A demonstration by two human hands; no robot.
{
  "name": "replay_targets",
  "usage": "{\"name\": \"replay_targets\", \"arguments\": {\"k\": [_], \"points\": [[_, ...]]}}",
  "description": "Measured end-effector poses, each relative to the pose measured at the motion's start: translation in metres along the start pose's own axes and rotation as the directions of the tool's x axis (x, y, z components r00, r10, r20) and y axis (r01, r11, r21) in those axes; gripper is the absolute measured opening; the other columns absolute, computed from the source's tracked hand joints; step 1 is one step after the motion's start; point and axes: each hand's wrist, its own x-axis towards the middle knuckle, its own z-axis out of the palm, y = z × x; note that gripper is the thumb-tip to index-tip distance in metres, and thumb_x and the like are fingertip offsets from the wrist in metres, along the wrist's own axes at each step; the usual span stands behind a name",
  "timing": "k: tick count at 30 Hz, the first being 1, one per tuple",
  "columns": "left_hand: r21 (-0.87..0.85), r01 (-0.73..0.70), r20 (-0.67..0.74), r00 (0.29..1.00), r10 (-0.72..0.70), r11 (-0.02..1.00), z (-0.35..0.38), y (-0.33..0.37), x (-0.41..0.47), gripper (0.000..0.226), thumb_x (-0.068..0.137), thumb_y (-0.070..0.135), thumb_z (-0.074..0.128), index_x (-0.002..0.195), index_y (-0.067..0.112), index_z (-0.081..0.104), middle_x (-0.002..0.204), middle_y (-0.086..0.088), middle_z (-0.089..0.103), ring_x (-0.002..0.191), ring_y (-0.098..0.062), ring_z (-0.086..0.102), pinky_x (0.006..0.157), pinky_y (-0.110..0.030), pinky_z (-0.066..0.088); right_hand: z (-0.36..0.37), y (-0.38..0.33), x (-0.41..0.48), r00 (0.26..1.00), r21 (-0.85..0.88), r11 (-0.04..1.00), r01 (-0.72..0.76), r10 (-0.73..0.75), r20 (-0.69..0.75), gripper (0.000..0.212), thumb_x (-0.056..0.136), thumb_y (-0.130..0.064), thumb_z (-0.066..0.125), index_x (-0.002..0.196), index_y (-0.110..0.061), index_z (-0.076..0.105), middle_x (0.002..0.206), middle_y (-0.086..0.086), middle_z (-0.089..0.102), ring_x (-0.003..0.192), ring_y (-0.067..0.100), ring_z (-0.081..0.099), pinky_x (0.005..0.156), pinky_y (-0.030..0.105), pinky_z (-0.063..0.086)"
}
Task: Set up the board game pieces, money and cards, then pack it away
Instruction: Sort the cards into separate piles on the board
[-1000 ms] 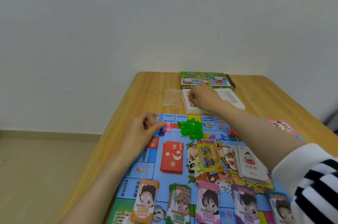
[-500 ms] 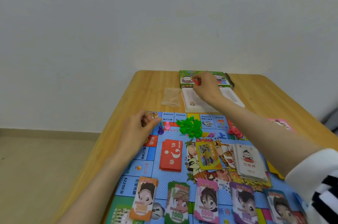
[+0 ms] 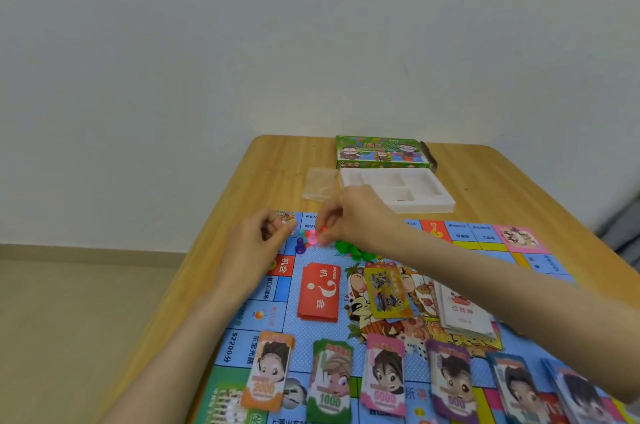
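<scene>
The red pawn [image 3: 323,230] sits in the fingertips of the right hand [image 3: 353,215], pinched just above the board's [image 3: 485,250] far left corner. It is right beside the pink pawn [image 3: 312,237], the teal pawn [image 3: 302,233] and the purple pawn [image 3: 300,246]. It is probably held low and upright so that it can be stood with the other three, likely on the starting square.

The left hand [image 3: 256,243] rests on the board's edge next to the pawns with its fingers curled in. I cannot tell whether it holds anything; it looks placed to steady the group.

A heap of green houses [image 3: 349,248] lies just right of the pawns, partly behind the right wrist. Nearer the person, the red cards [image 3: 319,292], yellow cards [image 3: 388,292] and white cards [image 3: 464,312] lie in separate stacks mid-board. The money [image 3: 330,378] is fanned in sorted stacks along the near edge, apparently by value.

Beyond the board, on the table [image 3: 277,160], the white tray [image 3: 429,205], a clear bag [image 3: 320,182] and the box [image 3: 381,151] are set aside, presumably for packing away later.
</scene>
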Motion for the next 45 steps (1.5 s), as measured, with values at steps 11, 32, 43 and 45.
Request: {"name": "replay_targets", "arguments": {"k": [11,32,43,45], "points": [[0.011,0.0,-0.007,1.0,0.0,1.0,0.0,-0.002,0.001,0.025,0.09,0.027,0.063,0.076,0.008,0.057,0.068,-0.009,0.062,0.062,-0.022,0.061,0.05,-0.017,0.041,0.023,0.004,-0.001,0.999,-0.126,0.992,0.033,-0.031,0.018,0.023,0.075,-0.005,0.075,0.089,-0.007,0.057,0.081,0.0,0.06,0.084,0.018,0.06,0.077,0.036,0.051],[0.023,-0.006,-0.002,1.0,0.006,1.0,0.0,0.0,0.001,0.025,0.093,0.024,0.058,0.079,0.004,0.057,0.063,0.001,0.059,0.053,0.003,0.056,0.048,-0.012,0.041,0.009,0.023,0.016,0.99,-0.139,0.989,-0.055,0.036,-0.134,0.025,0.081,0.008,0.044,0.084,-0.016,0.05,0.084,0.001,0.055,0.079,0.018,0.052,0.066,0.029,0.044],[0.025,0.019,-0.008,1.0,-0.019,0.999,0.0,0.0,0.001,0.025,0.093,0.026,0.058,0.078,0.006,0.056,0.067,-0.002,0.062,0.057,-0.004,0.058,0.048,-0.012,0.042,-0.036,0.08,0.058,0.987,-0.326,0.932,-0.161,0.151,-0.056,0.027,0.084,0.001,0.062,0.11,-0.003,0.068,0.109,0.013,0.068,0.099,0.022,0.062,0.085,0.023,0.046],[0.023,0.029,-0.008,1.0,-0.029,0.999,0.0,0.0,0.001,0.025,0.093,0.026,0.058,0.079,0.006,0.056,0.068,-0.001,0.062,0.057,-0.005,0.059,0.048,-0.012,0.042,-0.034,0.081,0.062,0.989,-0.343,0.928,-0.146,0.148,-0.02,0.025,0.083,-0.005,0.068,0.107,-0.005,0.07,0.104,0.012,0.069,0.095,0.022,0.062,0.082,0.025,0.047]]}}
